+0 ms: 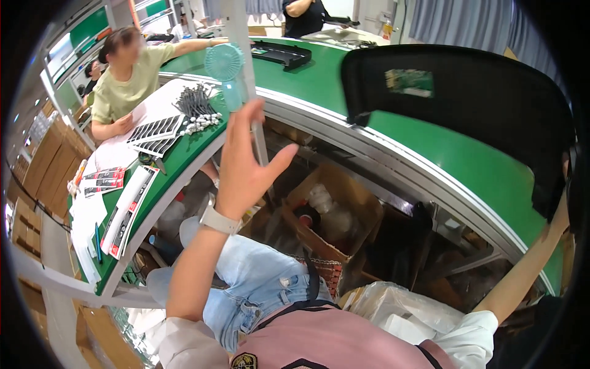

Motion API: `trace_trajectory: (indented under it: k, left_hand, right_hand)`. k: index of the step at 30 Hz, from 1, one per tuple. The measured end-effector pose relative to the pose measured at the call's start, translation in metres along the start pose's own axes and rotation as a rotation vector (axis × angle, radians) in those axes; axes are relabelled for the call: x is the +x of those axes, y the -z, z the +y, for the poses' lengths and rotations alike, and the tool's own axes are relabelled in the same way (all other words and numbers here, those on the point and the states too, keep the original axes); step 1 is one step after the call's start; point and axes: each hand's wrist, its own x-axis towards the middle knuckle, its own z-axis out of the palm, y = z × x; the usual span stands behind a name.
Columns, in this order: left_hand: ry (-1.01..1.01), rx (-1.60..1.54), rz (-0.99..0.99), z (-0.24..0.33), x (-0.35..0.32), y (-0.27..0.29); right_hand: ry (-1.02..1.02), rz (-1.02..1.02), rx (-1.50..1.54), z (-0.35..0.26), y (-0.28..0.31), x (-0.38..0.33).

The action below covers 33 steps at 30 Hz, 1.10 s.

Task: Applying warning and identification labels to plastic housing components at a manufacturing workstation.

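Note:
A large curved black plastic housing [467, 104] is raised over the green conveyor on the right, tilted. On its inner face sits a small green circuit board [418, 84]. My right hand [566, 169] grips the housing's right end, with most of its fingers hidden or lost in the dark rim. My left hand [246, 163] is up in the air with thumb and fingers apart, holding nothing. Just beyond its fingertips, a light-blue handheld fan [224, 63] stands by a white post.
The green conveyor [295, 80] carries another black housing [283, 54] farther back. On the left side table are bundled dark cables [195, 101], label sheets [153, 130] and a pen [98, 243]. A cardboard box [362, 215] stands below. A co-worker [126, 80] sits at left.

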Motion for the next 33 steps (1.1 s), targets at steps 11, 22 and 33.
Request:
trace_trajectory:
  k: [11,22,33]
  left_hand:
    - [0.219,0.400,-0.416,0.017,-0.039,0.156]
    - [0.478,0.921,-0.064,0.027,-0.215,0.239]
    - [0.703,0.878,-0.169,-0.015,-0.269,0.245]
  right_hand:
    - [0.339,-0.242,0.607,-0.060,-0.155,-0.078]
    - [-0.336,-0.763,1.173,-0.118,-0.336,-0.253]
    - [-0.420,-1.073,0.655,-0.076,-0.325,-0.285]
